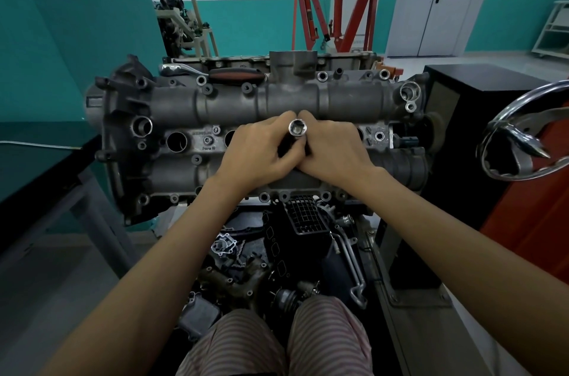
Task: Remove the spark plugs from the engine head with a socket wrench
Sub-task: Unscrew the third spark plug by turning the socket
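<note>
The grey engine head (pixel 234 104) lies across the middle of the view on a stand. Over its centre, my left hand (pixel 261 151) and my right hand (pixel 334 151) meet and together grip a chrome spark plug socket (pixel 297 128) that stands upright, its open hex end facing up. Its lower part is hidden between my fingers. An open spark plug well (pixel 176 141) shows to the left of my hands. A ratchet wrench with a red and black handle (pixel 234 75) lies along the far edge of the head.
A black bench edge (pixel 46 172) runs at the left. A black cabinet (pixel 480 92) and a chrome wheel (pixel 523 129) stand at the right. Loose engine parts (pixel 277 252) lie below the head. A red engine hoist (pixel 335 0) stands behind.
</note>
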Tool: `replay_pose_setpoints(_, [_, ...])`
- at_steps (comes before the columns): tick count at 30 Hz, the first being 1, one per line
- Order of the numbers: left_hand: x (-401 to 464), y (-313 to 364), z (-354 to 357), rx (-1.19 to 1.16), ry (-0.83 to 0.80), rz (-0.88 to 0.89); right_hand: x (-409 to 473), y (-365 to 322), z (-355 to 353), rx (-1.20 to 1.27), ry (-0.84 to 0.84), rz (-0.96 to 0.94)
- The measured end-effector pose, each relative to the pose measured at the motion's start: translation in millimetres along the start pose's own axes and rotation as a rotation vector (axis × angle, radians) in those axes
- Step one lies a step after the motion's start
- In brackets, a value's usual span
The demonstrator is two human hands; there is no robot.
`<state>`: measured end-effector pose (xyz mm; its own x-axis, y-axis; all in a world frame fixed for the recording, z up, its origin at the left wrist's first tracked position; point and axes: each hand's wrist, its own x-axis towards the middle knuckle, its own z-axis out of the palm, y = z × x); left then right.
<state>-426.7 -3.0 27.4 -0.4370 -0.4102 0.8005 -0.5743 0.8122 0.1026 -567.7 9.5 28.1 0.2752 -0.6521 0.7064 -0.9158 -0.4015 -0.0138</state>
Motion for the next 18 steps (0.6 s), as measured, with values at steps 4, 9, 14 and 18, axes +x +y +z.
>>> replay_pose_setpoints(4, [0.0, -0.3, -1.8, -0.043, -0.014, 0.010, -0.1, 1.3, 2.3, -0.046, -0.032, 0.002])
replay_pose_setpoints(9, [0.0, 0.0, -1.3, -0.056, -0.002, -0.014, -0.3, 1.8, 1.0, -0.065, -0.047, 0.003])
replay_pose_setpoints(14, [-0.4, -0.8, 0.9, 0.014, 0.045, 0.031, 0.2, 1.6, 1.3, -0.083, -0.071, 0.023])
replay_pose_setpoints(18, [-0.8, -2.2, 1.5, 0.019, 0.073, 0.033, 0.7, 3.6, 0.5, -0.074, -0.085, 0.037])
